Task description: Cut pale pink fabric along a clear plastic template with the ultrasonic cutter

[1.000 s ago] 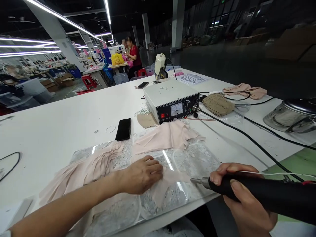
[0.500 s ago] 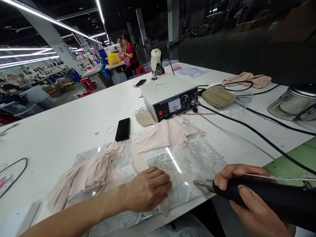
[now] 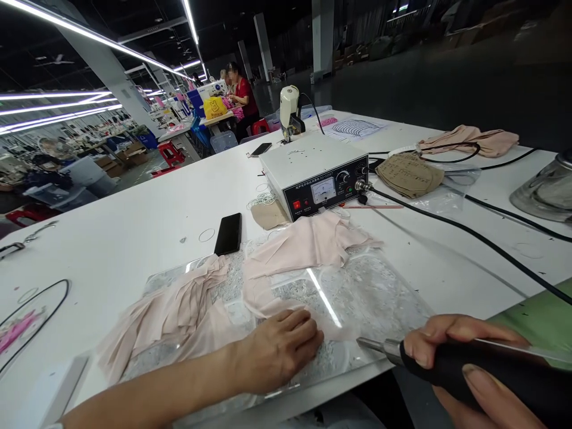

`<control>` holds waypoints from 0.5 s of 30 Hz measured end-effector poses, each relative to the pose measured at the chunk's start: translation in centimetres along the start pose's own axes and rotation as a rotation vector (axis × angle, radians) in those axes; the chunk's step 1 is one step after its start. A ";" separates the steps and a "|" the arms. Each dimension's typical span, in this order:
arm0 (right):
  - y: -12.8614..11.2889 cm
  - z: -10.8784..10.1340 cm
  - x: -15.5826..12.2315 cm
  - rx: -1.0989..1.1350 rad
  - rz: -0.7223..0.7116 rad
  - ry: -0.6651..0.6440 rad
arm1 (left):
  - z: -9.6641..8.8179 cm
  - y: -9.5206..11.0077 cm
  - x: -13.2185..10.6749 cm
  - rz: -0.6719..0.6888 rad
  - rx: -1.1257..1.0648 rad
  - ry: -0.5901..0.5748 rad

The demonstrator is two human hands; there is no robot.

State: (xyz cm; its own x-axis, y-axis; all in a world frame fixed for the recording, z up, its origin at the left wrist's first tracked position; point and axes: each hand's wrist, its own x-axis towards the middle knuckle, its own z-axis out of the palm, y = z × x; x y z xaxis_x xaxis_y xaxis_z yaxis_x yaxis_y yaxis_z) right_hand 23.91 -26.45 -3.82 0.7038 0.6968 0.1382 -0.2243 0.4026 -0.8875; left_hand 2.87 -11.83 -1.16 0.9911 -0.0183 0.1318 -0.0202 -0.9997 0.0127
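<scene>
My left hand (image 3: 279, 348) lies on a pale pink fabric piece (image 3: 259, 295), fingers curled and close together, pressing it to a clear sheet (image 3: 375, 286) over the table. My right hand (image 3: 473, 363) grips a black handpiece (image 3: 504, 375) with a narrow metal tip. That tip (image 3: 373, 344) points left, low over the sheet near the fabric's thin end; whether it touches cannot be made out. Left of my hand lies a fanned stack of pink fabric strips (image 3: 174, 310). Behind it, more pink fabric (image 3: 304, 244) is spread before a control box (image 3: 317, 173) with a dial meter.
A black phone (image 3: 228, 233) lies beyond the strips. Black cables (image 3: 469, 229) run across the right side, near a tan fabric bundle (image 3: 409, 174) and a glass jar (image 3: 543, 190). A cream hand-held machine (image 3: 289, 113) stands behind the box. Farther back, a person in red (image 3: 243, 95) sits at a sewing machine.
The view has shifted slightly, so most things sit farther right. The fabric tail that showed below my left hand is gone from sight. Both hands keep much the same hold.
</scene>
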 end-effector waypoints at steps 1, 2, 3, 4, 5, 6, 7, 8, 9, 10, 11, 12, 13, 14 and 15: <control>0.1 0.0 0.0 0.014 -0.015 0.018 | -0.1 -0.2 0.0 0.022 -0.002 -0.011; 0.2 0.0 0.0 0.025 -0.026 0.034 | -0.3 -0.4 0.0 0.041 -0.004 -0.017; 0.3 0.0 0.0 0.031 -0.032 0.047 | -0.3 -0.6 0.0 0.057 -0.007 -0.018; 0.4 0.0 0.0 0.036 -0.038 0.055 | -0.4 -0.8 0.0 0.069 -0.010 -0.019; 0.5 0.0 0.0 0.039 -0.046 0.057 | -0.5 -0.9 -0.1 0.076 -0.011 -0.020; 0.6 0.1 0.0 0.043 -0.056 0.055 | -0.5 -1.1 -0.1 0.080 -0.012 -0.022; 0.7 0.1 -0.1 0.047 -0.065 0.044 | -0.5 -1.2 -0.1 0.079 -0.012 -0.026; 0.7 0.3 -0.1 0.049 -0.072 0.028 | -0.5 -1.2 -0.1 0.077 -0.013 -0.032; 0.8 0.4 -0.1 0.049 -0.080 0.006 | -0.5 -1.3 0.0 0.072 -0.015 -0.038; 0.7 0.6 -0.1 0.041 -0.085 -0.023 | -0.5 -1.2 0.0 0.064 -0.019 -0.040; 0.6 0.7 -0.1 0.029 -0.095 -0.049 | -0.4 -1.2 0.1 0.055 -0.023 -0.036; 0.5 0.9 -0.1 0.011 -0.110 -0.079 | -0.3 -1.1 0.1 0.045 -0.027 -0.024; 0.4 1.0 0.0 -0.007 -0.129 -0.108 | -0.1 -0.9 0.1 0.032 -0.030 -0.007; 0.3 1.1 0.0 -0.024 -0.148 -0.137 | 0.2 -0.7 0.1 0.014 -0.034 0.012; 0.3 1.2 0.0 -0.038 -0.161 -0.159 | 0.5 -0.5 0.1 -0.008 -0.037 0.029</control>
State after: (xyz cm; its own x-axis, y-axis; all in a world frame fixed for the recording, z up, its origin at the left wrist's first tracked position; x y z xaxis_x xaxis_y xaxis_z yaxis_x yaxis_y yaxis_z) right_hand 23.05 -25.64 -3.54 0.6129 0.7114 0.3439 -0.0900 0.4953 -0.8641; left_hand 3.02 -11.32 -1.61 0.9870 -0.0098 0.1602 -0.0182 -0.9986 0.0506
